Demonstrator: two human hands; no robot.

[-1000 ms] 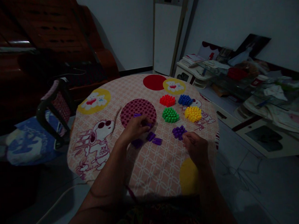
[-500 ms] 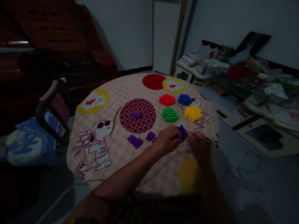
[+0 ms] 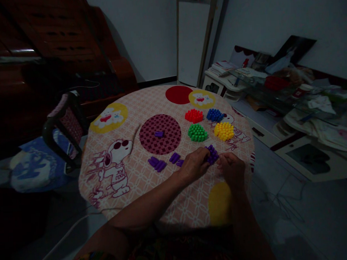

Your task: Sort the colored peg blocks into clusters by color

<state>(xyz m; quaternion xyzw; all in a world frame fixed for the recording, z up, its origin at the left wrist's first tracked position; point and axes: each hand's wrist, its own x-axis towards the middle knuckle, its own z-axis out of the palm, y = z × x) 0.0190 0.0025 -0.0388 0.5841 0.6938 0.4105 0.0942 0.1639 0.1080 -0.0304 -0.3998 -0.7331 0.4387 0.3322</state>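
Observation:
Both of my hands meet at a purple studded block cluster (image 3: pixel 212 154) on the round table (image 3: pixel 129 177). My left hand (image 3: pixel 194 165) curls its fingers round the cluster's left side. My right hand (image 3: pixel 231 169) pinches its right side. Loose purple pieces lie to the left: a pair (image 3: pixel 157 163), a small one (image 3: pixel 174 157) and a single piece (image 3: pixel 159 133) on the dark checked circle. Red (image 3: pixel 194 115), blue (image 3: pixel 214 115), green (image 3: pixel 197 132) and yellow (image 3: pixel 224 131) studded clusters sit just beyond my hands.
A patterned cartoon cloth covers the table. A chair (image 3: pixel 63 128) stands at the left edge with a blue bag (image 3: pixel 32 165) beside it. A white appliance (image 3: pixel 191 38) is behind the table. Low white furniture heaped with papers and clutter (image 3: pixel 274 84) runs along the right.
My left hand left the loose purple pieces by the checked circle and crossed right to the purple cluster. My right hand shifted slightly up to it. Since half a second ago, little has moved.

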